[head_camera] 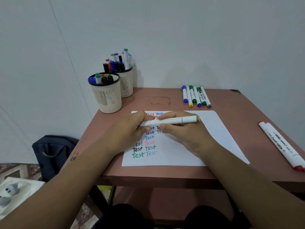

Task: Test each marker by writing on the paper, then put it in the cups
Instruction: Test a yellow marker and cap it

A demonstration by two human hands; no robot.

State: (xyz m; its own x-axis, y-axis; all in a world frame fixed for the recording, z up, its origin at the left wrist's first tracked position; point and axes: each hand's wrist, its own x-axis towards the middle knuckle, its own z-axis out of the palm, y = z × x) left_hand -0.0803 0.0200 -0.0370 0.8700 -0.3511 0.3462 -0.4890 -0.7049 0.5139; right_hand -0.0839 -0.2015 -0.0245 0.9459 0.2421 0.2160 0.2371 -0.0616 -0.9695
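here, on the brown worktop (231,113), a sheet of paper (206,142) is laid flat, its left side already filled with rows of "test" in several colours, so the task is judged to be well along. two slatted cups (107,98) stand at the far left corner, one just behind the other, both holding capped markers upright. a row of six loose markers (195,96) is seen at the far edge, side by side, long axes running roughly away from the person, and a larger red-tipped marker (280,146) lies near the right edge, pointing obliquely toward the near right corner.

above the paper a white marker (171,121) is held horizontally between both hands, its long axis running left to right, the ochre-capped end pointing right. the left hand (130,129) is curled round the left end, and the fingers (166,127) of the right hand (184,134) are wrapped round the barrel near the middle. whether the left cap is being pulled off or pushed on cannot be told.

the step in hand is judged to be capping or uncapping. if uncapping, a tip-down turn toward bare paper would be called for next; if capping, a reach to a cup.
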